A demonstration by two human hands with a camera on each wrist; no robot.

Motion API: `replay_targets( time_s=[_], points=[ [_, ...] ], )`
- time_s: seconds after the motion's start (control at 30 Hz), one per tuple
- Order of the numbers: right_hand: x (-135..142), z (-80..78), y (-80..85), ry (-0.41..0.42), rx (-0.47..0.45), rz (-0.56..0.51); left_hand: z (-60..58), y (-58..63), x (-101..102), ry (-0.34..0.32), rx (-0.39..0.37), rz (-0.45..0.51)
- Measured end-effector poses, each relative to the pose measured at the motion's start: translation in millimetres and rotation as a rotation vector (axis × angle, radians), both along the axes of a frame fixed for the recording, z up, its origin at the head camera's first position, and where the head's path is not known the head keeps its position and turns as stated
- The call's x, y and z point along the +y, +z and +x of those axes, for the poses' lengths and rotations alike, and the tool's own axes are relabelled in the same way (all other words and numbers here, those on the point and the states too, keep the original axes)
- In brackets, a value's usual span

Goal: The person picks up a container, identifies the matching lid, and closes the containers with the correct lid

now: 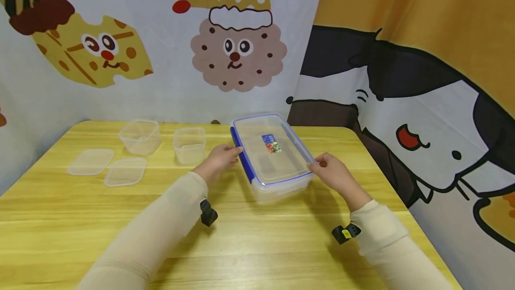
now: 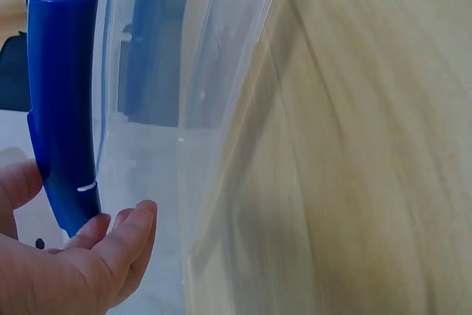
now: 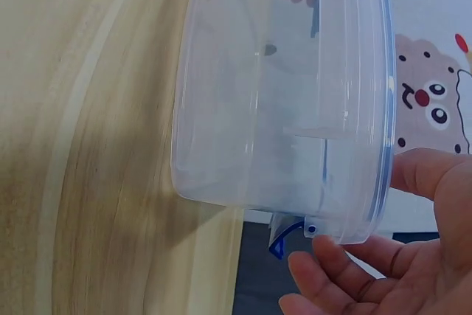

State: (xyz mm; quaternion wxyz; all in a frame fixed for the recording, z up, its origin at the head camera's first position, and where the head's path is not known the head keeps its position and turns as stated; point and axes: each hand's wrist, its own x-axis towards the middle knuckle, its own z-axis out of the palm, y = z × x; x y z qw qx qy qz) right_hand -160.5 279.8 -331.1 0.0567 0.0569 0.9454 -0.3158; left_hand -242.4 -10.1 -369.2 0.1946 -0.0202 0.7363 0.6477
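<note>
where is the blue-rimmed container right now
In the head view, the blue-rimmed container is just right of centre, held between the left hand and the right hand.

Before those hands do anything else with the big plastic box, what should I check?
1. Lid on the big box: ok, covering its top.
2. Grip on both sides: ok; left hand at the left latch, right hand near the box's front right corner.
3. Right latch clipped: not ok, it sticks outward.
4. Left latch clipped: cannot tell.
5. Small lids out of the way: ok, apart to the left.
</note>
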Motion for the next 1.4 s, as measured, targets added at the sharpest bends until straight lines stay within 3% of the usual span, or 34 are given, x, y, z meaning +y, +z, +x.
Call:
replay_targets(
  time_s=[0.4, 0.77, 0.93, 1.13, 1.4],
  points=[
    [-12, 10.1, 1.3, 0.032, 0.001, 0.061, -15.9, 3.6, -3, -0.006, -0.007, -0.027],
    [-33, 26.4, 11.1, 0.068, -0.019, 0.183, -31.8, 2.3, -6, -0.057, -0.029, -0.017],
    [-33, 24.7, 12.0, 0.086, -0.031, 0.183, -35.9, 2.3, -6, -0.049, -0.051, -0.027],
    [-18, 8.3, 9.0, 0.082, -0.023, 0.117, -25.9, 3.6, -10, -0.070, -0.040, -0.060],
    [6, -24.3, 6.8, 0.006, 0.004, -0.016, 8.6, 6.3, -21, -0.158, 0.028, -0.165]
  ],
)
